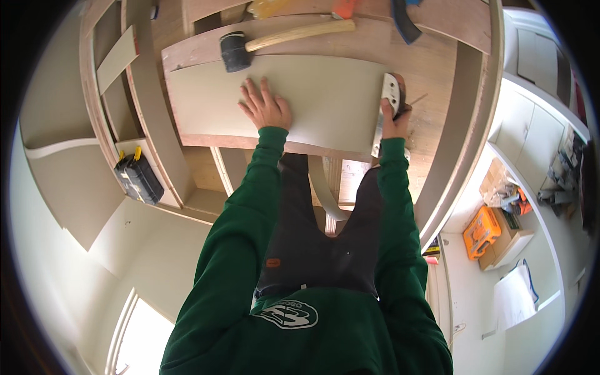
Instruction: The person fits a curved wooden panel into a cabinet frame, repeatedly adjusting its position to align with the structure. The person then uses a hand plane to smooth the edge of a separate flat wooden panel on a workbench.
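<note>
A pale, beige-faced sheet (206,97) lies on a slightly larger wooden board in front of me. My left hand (267,110) presses flat on its middle, fingers spread and holding nothing. At the sheet's right end, my right hand (396,112) is closed around a long silver metal hand tool (392,90) with round holes and a dark side. The tool runs along the short right edge; its exact kind is not clear. Beyond the left hand, a mallet with a black head (235,52) and a wooden handle (300,35) rests across the board's far edge.
Wooden framing (459,119) surrounds the work surface. A black case with yellow latches (140,178) sits at the left. Orange (344,9) and dark curved (406,24) items lie at the far side. Shelves on the right hold an orange case (481,232) and tools.
</note>
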`<move>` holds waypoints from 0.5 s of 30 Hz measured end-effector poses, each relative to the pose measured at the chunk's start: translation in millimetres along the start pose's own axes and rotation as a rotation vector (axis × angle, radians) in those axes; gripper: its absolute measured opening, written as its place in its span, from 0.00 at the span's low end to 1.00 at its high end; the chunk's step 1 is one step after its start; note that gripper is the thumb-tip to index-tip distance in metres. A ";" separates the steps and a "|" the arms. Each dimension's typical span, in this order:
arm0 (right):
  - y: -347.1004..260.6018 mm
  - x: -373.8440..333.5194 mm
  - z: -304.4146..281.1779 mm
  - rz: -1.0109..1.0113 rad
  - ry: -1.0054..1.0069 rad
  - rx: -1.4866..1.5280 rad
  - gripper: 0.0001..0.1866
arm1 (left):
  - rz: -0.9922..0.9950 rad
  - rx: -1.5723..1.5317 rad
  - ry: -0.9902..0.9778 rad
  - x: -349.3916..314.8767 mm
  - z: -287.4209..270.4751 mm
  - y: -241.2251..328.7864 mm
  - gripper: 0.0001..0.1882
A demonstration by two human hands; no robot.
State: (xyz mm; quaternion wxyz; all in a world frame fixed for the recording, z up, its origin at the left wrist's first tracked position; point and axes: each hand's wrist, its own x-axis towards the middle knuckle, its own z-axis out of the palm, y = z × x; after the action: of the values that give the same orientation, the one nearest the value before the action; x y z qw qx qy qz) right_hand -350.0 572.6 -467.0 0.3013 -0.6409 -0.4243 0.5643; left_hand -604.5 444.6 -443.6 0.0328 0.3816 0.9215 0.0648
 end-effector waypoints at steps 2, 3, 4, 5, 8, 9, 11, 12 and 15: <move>-2.6 0.7 1.1 -0.003 0.014 -0.051 0.35 | 0.061 -0.053 0.037 0.6 3.4 15.3 0.32; -3.7 1.0 2.0 -0.024 0.017 -0.063 0.36 | 0.110 -0.077 0.010 1.8 5.3 26.6 0.32; -4.3 0.9 4.0 0.001 0.030 -0.081 0.37 | 0.158 -0.102 -0.014 3.8 7.0 38.9 0.32; -4.5 0.4 6.5 -0.027 0.041 -0.091 0.39 | 0.208 -0.103 -0.022 4.8 9.6 53.9 0.32; -3.6 1.5 16.4 0.015 -0.003 -0.187 0.35 | 0.298 -0.098 -0.036 10.7 17.2 94.3 0.32; -3.2 2.6 18.1 0.086 -0.036 -0.257 0.35 | 0.286 -0.088 -0.029 14.5 18.6 102.8 0.32; -2.5 4.5 20.2 0.065 -0.019 -0.071 0.41 | 0.286 -0.087 -0.022 20.3 19.8 111.4 0.32; -2.2 5.0 21.0 0.044 -0.021 0.028 0.45 | 0.301 -0.099 -0.023 23.3 20.3 112.3 0.32; -1.1 1.0 25.4 0.065 -0.022 -0.022 0.44 | 0.321 -0.124 -0.047 28.7 24.4 107.4 0.33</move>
State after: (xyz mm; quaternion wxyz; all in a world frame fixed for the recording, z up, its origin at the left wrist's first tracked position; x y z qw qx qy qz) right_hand -375.1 571.7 -471.1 0.2710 -0.6515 -0.4125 0.5762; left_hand -547.0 542.4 -452.5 0.0669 0.5224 0.8420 0.1171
